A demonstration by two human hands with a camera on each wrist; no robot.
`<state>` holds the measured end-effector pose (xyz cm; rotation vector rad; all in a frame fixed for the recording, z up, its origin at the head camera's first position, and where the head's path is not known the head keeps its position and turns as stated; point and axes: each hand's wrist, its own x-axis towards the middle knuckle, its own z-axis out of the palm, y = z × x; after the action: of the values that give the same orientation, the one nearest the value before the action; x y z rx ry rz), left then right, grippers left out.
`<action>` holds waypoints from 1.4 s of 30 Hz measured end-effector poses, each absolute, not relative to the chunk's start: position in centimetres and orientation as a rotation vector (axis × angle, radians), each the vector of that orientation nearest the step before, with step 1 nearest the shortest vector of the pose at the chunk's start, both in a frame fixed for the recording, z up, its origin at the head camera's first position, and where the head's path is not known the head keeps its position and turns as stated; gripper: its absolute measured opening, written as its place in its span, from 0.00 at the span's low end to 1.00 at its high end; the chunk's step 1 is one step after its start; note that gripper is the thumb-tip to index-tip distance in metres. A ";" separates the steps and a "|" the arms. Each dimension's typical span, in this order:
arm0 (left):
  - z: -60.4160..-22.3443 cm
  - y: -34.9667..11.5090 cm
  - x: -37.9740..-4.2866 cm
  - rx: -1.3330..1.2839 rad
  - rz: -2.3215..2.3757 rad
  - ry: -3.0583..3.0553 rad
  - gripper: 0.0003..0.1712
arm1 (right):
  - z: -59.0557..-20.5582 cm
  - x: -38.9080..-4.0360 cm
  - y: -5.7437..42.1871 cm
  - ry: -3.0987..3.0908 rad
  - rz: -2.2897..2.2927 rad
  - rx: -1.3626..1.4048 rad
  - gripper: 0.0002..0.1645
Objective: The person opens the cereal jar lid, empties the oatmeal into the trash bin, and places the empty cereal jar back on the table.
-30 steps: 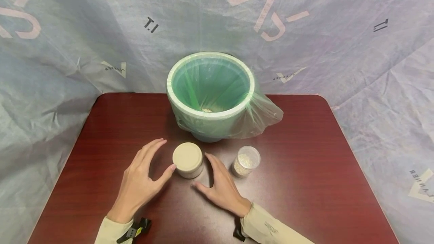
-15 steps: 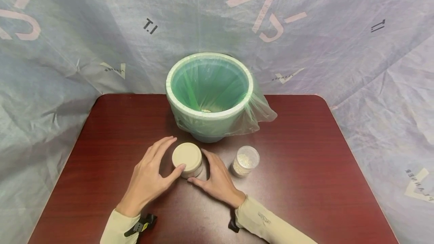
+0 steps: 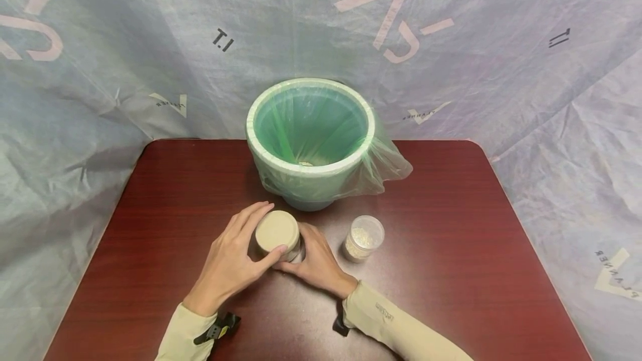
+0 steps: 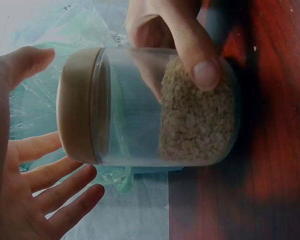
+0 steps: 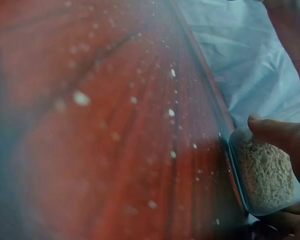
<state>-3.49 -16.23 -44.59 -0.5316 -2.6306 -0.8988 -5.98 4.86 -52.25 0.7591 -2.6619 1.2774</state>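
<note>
A clear jar point(image 4: 197, 125) with a beige lid point(image 3: 277, 231) stands upright on the table, partly filled with pale flakes that look like rolled oats. My right hand point(image 3: 321, 263) grips the jar's lower part, its thumb lying across the front in the left wrist view. Around the lid's left side curves my left hand point(image 3: 233, 258), fingers spread. Its thumb is apart from the lid in the left wrist view, and whether the fingertips touch the lid I cannot tell. A small clear tub point(image 3: 363, 238) of similar flakes sits to the right of my right hand.
Behind the jar stands a bin point(image 3: 311, 169) lined with a thin green bag, which hangs out on the right point(image 3: 386, 169). Flake crumbs point(image 5: 81, 98) are scattered over the dark red table point(image 3: 451, 238). Grey sheeting point(image 3: 200, 71) surrounds the table's back and sides.
Both hands have moved in to the jar, the left from the left side and the right from the right. The right hand has taken hold of it. Jar and tub have stayed put.
</note>
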 end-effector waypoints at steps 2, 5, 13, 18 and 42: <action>-44.6 -16.2 -3.5 -0.533 -0.901 -2.631 0.48 | -52.2 -6.1 4.8 -2.655 1.280 0.768 0.53; -44.5 -16.1 -3.5 -0.532 -0.902 -2.635 0.48 | -52.0 -6.1 4.8 -2.639 1.298 0.783 0.52; -44.7 -16.3 -3.4 -0.523 -0.920 -2.634 0.50 | -51.7 -5.9 4.6 -2.644 1.293 0.783 0.52; -44.9 -16.5 -3.1 -0.511 -0.942 -2.625 0.50 | -51.5 -5.8 4.6 -2.636 1.316 0.792 0.52; -45.1 -17.1 -2.5 -0.533 -0.959 -2.609 0.45 | -50.1 -4.8 5.5 -2.688 1.195 0.822 0.57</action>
<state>-2.55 -17.13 -45.08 -0.5329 -2.6088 -0.9586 -4.75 5.45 -50.07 0.8222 -2.6877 1.1949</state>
